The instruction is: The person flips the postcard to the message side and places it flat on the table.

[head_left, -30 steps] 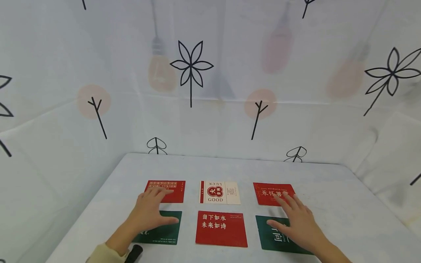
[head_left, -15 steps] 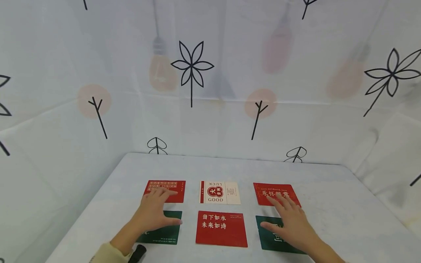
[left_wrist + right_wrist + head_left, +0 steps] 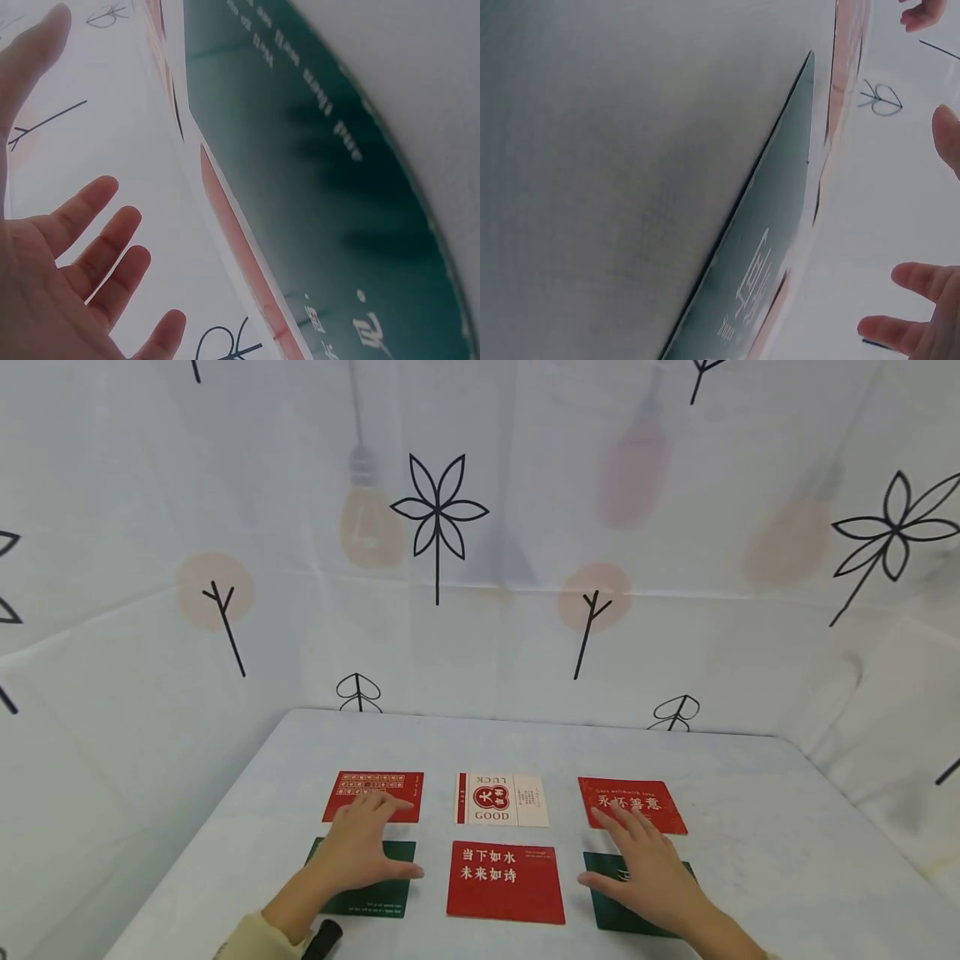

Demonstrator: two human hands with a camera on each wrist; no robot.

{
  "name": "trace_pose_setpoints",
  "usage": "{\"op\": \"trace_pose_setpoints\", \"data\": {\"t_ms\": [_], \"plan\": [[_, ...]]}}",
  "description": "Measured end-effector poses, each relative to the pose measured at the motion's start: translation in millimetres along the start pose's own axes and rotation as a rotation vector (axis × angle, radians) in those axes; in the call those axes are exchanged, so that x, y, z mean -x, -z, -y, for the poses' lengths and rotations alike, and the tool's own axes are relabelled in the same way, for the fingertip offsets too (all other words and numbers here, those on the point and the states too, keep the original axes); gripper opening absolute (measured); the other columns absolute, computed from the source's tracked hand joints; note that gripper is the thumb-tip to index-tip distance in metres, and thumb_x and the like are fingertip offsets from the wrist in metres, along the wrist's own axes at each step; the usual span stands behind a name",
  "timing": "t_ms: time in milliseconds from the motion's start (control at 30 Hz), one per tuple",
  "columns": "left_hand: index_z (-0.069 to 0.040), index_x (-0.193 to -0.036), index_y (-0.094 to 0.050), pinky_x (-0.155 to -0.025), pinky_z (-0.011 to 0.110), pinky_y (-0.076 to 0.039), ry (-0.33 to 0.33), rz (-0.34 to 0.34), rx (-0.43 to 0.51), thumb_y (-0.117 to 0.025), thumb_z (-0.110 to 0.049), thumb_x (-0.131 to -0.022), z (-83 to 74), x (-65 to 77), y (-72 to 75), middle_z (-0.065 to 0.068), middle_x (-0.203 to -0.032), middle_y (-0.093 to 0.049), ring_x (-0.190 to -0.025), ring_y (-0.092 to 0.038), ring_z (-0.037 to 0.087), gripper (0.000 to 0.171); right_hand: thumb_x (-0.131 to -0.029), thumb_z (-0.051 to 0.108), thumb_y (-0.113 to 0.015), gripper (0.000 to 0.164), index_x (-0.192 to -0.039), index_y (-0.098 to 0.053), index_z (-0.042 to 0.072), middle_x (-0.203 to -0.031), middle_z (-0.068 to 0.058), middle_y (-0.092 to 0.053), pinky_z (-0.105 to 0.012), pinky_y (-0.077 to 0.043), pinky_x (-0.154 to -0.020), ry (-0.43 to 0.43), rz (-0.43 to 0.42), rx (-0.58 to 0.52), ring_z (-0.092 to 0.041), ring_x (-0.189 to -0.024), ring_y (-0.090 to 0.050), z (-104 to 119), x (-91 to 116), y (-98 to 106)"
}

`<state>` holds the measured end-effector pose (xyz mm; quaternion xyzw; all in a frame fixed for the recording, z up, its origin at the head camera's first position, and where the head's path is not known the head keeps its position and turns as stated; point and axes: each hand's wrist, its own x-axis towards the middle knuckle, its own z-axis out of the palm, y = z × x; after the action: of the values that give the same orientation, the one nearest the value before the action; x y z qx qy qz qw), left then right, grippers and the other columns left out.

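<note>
My left hand [image 3: 358,847] hovers over the left green card [image 3: 375,900], its fingers spread and holding nothing. Its fingertips overlap the lower part of a red card [image 3: 405,787] in the head view. On the other side, my right hand [image 3: 647,872] is held above the right green card [image 3: 617,912], thumb apart from the fingers and nothing gripped. Those fingers cover the lower edge of another red card [image 3: 656,795]. Between the hands lies a red card [image 3: 504,893] with white characters, and behind it a cream GOOD LUCK card [image 3: 525,797]. In the left wrist view, a gap separates the fingers from the green card [image 3: 300,187].
The cards lie flat in two rows on a white-covered table [image 3: 487,743]. A white curtain [image 3: 510,652] with printed plants and bulbs hangs behind and at the sides. A black cylindrical piece [image 3: 324,937] shows beside the left sleeve [image 3: 258,939].
Both hands have drifted inward, the left one to the right and the right one to the left, uncovering more of the outer cards. The cards have not moved.
</note>
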<state>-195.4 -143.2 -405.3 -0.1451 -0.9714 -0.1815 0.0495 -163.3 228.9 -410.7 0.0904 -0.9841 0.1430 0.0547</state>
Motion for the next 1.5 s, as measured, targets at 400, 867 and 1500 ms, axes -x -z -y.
{"op": "trace_pose_setpoints", "data": {"t_ms": [400,867,1500], "plan": [[-0.015,-0.118,-0.060,-0.094,0.060,-0.036,-0.048,0.028,0.023,-0.081,-0.059,-0.053,-7.0,-3.5,-8.1,0.004,-0.116,-0.055,-0.112,-0.045,0.027,0.080,-0.059,0.067,-0.071,0.098,-0.136,-0.046,0.012,-0.135,-0.017,-0.042,-0.071,-0.024,-0.094,0.000,0.029,-0.026,-0.041,-0.124,-0.032,14.4,-3.9,-3.7],[-0.016,-0.114,-0.062,-0.092,0.057,-0.037,-0.091,0.056,0.060,-0.081,-0.056,-0.055,-16.0,-7.3,-14.1,0.001,-0.109,-0.057,-0.105,-0.047,0.023,0.075,-0.057,0.067,-0.072,0.099,-0.135,-0.047,0.013,-0.137,-0.014,-0.042,-0.069,-0.026,-0.096,0.011,0.074,-0.064,-0.037,-0.126,-0.032,27.4,-6.7,-10.2],[-0.014,-0.111,-0.061,-0.087,0.050,-0.041,-0.126,0.191,0.057,-0.084,-0.052,-0.053,-32.2,-13.4,-25.5,-0.001,-0.104,-0.057,-0.101,-0.046,0.020,0.073,-0.046,0.056,-0.084,0.094,-0.125,-0.054,0.013,-0.115,-0.003,-0.052,-0.061,-0.041,-0.088,0.009,0.117,-0.167,-0.025,-0.108,-0.045,41.7,-15.8,-17.1]]}}
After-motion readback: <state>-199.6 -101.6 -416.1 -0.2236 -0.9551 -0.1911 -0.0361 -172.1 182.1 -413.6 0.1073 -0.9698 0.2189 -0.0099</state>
